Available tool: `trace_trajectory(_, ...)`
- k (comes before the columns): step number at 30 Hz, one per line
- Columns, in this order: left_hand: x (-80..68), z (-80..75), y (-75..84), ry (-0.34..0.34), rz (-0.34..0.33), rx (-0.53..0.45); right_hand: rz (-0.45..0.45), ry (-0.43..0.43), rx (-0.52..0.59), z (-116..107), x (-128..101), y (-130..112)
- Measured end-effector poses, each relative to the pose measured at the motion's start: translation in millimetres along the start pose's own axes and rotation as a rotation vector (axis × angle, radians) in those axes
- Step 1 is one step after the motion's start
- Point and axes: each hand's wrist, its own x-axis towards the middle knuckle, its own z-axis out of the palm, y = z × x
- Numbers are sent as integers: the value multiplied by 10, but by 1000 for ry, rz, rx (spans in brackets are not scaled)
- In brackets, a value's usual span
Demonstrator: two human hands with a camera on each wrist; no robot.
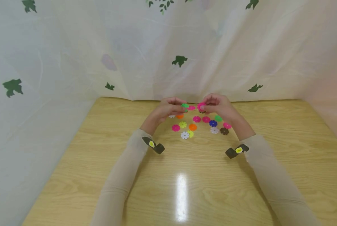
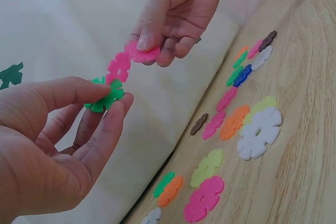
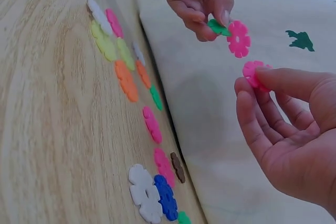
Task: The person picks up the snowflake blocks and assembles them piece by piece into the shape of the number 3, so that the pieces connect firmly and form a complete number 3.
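Note:
My left hand (image 1: pixel 166 109) pinches a green flower-shaped interlocking disc (image 2: pixel 109 99) between thumb and fingers, above the far part of the table. A pink disc (image 3: pixel 239 39) sticks out from the green one at an angle, joined at its edge. Facing it, my right hand (image 1: pixel 220 106) pinches another pink disc (image 3: pixel 252 73) by thumb and fingertips. In the right wrist view a small gap shows between the two pink discs; in the left wrist view they overlap.
Loose discs lie on the wooden table (image 1: pixel 168 163) below the hands: white (image 1: pixel 184 135), orange (image 1: pixel 192 127), blue (image 1: pixel 213 123), brown (image 1: pixel 224 131) and several pink, yellow and green ones. A pale curtain (image 1: pixel 145 62) with leaf prints hangs along the table's back edge.

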Motion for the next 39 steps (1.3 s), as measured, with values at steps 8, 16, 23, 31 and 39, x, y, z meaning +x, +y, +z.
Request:
trace_trajectory(8, 19, 22, -8, 2, 3, -11, 6, 1, 26, 12, -20, -2)
trace_trajectory(16, 39, 49, -6, 18, -1, -9, -6, 6, 11, 36, -19, 10)
trace_trajectory(23, 47, 63, -8, 8, 11, 38, 11, 25, -27, 50, -12, -14)
trace_trajectory(31, 58, 98, -39, 45, -3, 28, -8, 56, 7, 86, 4, -27)
trace_trajectory(39, 31, 124, -64, 82, 26, 33, -38, 142, 43, 148, 16, 13)
